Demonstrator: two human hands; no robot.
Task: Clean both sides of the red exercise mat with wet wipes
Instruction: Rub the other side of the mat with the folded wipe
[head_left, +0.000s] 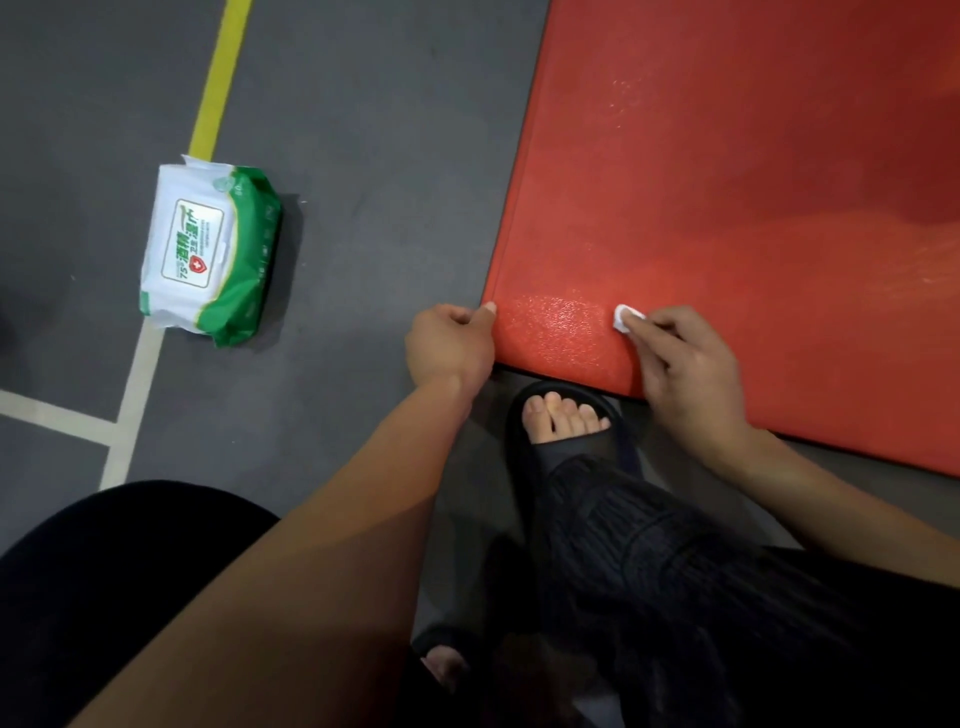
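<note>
The red exercise mat (727, 197) lies flat on the grey floor and fills the upper right. Its near left corner shines wet. My left hand (449, 343) grips that corner, thumb on top of the mat's edge. My right hand (685, 364) presses a small folded white wet wipe (626, 317) onto the mat close to the near edge, fingers curled over it. A white and green pack of wet wipes (208, 254) lies on the floor to the left, apart from both hands.
A yellow line (221, 78) and pale lines (135, 384) are painted on the grey floor. My foot in a black sandal (563, 421) stands just before the mat's near edge, between my arms. My dark-clothed knees fill the bottom.
</note>
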